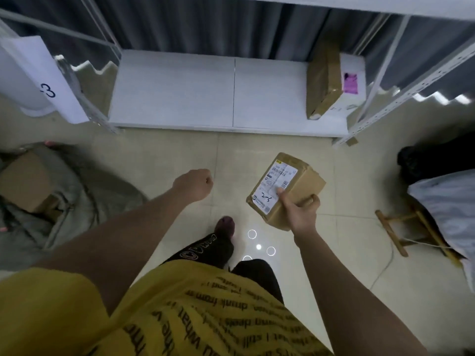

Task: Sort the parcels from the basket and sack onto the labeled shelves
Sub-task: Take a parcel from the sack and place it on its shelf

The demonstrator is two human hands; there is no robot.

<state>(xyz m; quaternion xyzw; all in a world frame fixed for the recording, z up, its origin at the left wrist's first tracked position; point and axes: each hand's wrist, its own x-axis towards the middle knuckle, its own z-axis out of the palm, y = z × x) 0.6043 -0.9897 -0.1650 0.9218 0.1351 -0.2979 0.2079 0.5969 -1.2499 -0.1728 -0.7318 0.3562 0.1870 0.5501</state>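
the person wears a yellow t-shirt [195, 312] with short sleeves, printed all over with lines of black lettering that read upside down from this view. both forearms are bare, with no watch, band or glove on either wrist. below the shirt hem show dark trousers [205, 250], one leg bearing a pale round printed emblem and some lettering. a dark reddish shoe toe [225, 225] pokes out beyond that leg.

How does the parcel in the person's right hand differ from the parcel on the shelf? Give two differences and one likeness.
The held parcel is gripped in the right hand above the floor; the shelf parcel stands on edge on the white shelf. The held parcel shows a white label marked 2-3; the shelf parcel shows none. Both are brown, taped boxes.
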